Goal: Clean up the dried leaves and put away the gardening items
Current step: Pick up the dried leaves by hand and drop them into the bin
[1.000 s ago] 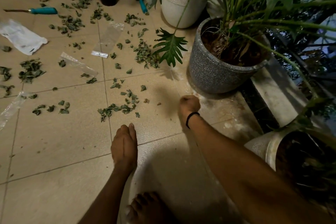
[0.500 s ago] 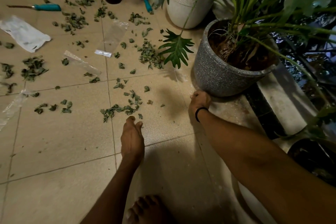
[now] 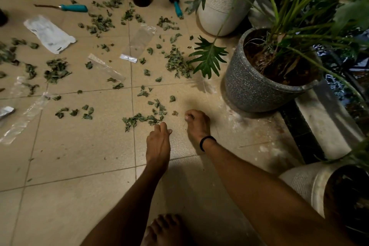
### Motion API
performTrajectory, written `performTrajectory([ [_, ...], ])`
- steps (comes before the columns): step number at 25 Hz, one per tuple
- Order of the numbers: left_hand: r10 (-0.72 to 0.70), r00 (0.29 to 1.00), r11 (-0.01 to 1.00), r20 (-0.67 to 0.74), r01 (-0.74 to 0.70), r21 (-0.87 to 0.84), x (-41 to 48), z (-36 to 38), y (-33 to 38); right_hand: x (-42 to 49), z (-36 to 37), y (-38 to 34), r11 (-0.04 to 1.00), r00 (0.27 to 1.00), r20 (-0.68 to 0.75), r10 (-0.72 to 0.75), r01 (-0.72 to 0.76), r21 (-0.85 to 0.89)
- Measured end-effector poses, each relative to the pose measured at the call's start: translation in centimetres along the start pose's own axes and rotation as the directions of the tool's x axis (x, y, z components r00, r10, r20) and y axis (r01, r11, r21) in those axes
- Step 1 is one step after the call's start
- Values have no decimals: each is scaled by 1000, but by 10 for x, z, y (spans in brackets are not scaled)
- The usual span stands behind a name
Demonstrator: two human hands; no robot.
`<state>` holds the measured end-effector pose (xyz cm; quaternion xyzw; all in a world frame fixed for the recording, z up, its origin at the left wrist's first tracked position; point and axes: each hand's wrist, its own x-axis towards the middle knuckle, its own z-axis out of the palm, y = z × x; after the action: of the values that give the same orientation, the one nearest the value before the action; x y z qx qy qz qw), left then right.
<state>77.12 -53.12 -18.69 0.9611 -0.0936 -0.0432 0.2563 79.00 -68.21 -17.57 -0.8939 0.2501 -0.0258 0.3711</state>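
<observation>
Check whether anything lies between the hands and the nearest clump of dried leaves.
Nothing visible does. The left hand has its fingertips at the near edge of the dried leaves; the right hand is just beside them.

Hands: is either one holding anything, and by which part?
The left hand holds nothing, fingers straight beside the dried leaves. The right hand is curled; anything inside is hidden.
</observation>
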Motion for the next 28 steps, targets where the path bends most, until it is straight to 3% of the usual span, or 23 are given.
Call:
performTrajectory([
  [3, -177, 984, 965, -2, 173, -196, -1, -6, 3, 0, 2, 6, 986, 993, 89, -82, 94, -139],
  [6, -410, 912, 797, -16, 350, -493, -12, -20, -5, 2, 6, 7, 968, 992, 78, -100, 115, -224],
  [9, -545, 837, 609, 42, 430, -666, -34, -26, -24, 6, 3, -6, 980, 982, -38, 186, -182, 84],
  [11, -550, 834, 561, 46, 410, -719, -43, -25, -38, 8, -3, -11, 925, 947, -59, 314, -292, 242],
  [15, -450, 892, 704, -55, 316, -636, -43, -28, -46, 11, -12, -8, 758, 885, 17, 465, -408, 508],
  [17, -381, 919, 791, -98, 269, -550, -41, -30, -43, 12, -15, -6, 688, 847, 21, 531, -446, 572],
  [19, -338, 936, 855, -102, 261, -448, -45, -30, -41, 9, -17, -6, 688, 840, 10, 543, -452, 568],
  [21, -355, 931, 869, -85, 295, -398, -55, -28, -46, 1, -17, -8, 809, 900, 20, 436, -402, 430],
  [23, -382, 922, 874, -62, 339, -347, -69, -26, -52, -13, -10, -15, 922, 959, 131, 251, -278, 270],
  [25, -374, 927, 899, -39, 352, -261, -84, -22, -58, -28, 2, -23, 972, 959, 269, 85, -139, 191],
  [28, -270, 962, 954, -32, 263, -146, -90, -13, -58, -40, 14, -31, 992, 910, 400, -110, 79, 94],
])
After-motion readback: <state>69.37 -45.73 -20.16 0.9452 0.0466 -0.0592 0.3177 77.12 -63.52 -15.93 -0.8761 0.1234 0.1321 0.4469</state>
